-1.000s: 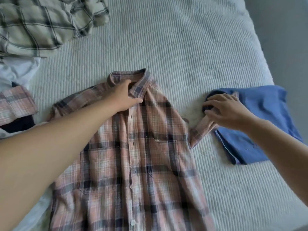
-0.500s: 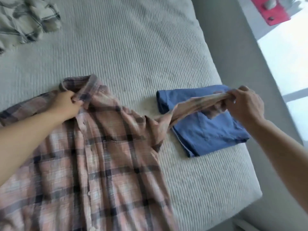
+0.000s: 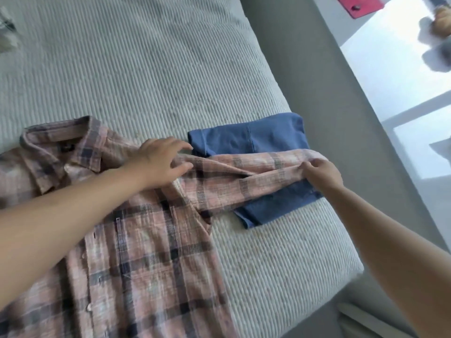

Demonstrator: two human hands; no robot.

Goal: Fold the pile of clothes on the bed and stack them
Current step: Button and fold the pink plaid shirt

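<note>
A pink plaid shirt point(image 3: 146, 240) lies front up on the white ribbed bed point(image 3: 151, 69), collar at the upper left. Its right sleeve point(image 3: 244, 174) stretches out to the right across a folded blue garment point(image 3: 268, 140). My right hand point(image 3: 322, 174) pinches the cuff end of that sleeve over the blue garment. My left hand point(image 3: 163, 164) rests with spread fingers on the shirt's shoulder, where the sleeve begins.
The bed's right edge point(image 3: 341, 240) drops to a grey floor strip point(image 3: 329, 93). A bright window area point(image 3: 402, 93) and a red object point(image 3: 358, 6) lie at the upper right. A scrap of another garment point(image 3: 7, 32) shows at the upper left.
My left hand has moved from the collar to the shoulder seam. My right hand has lowered the stretched sleeve across the blue garment. The view has swung further right.
</note>
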